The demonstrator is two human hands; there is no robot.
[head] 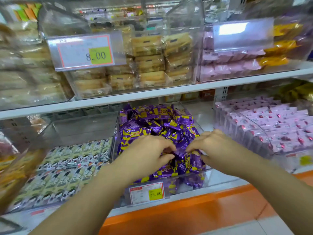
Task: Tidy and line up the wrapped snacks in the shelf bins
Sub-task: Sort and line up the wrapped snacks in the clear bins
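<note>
One head-worn wide-angle view, lines bowed at edges; stands in front of the shelf (152, 94), facing forward and down; close in, the left hand (145, 151) and right hand (213, 144) reach the middle bin (189, 181) of purple snacks (157, 119) at frame centre; forearms enter from the near bottom edge; upper bins (188, 21) fill the far top; orange strip (169, 213) near right.

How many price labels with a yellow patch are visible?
3: the 8.00 label on the upper bin, the 23.60 label on the purple snacks' bin, a blurred label far right. Others may be hidden.
</note>
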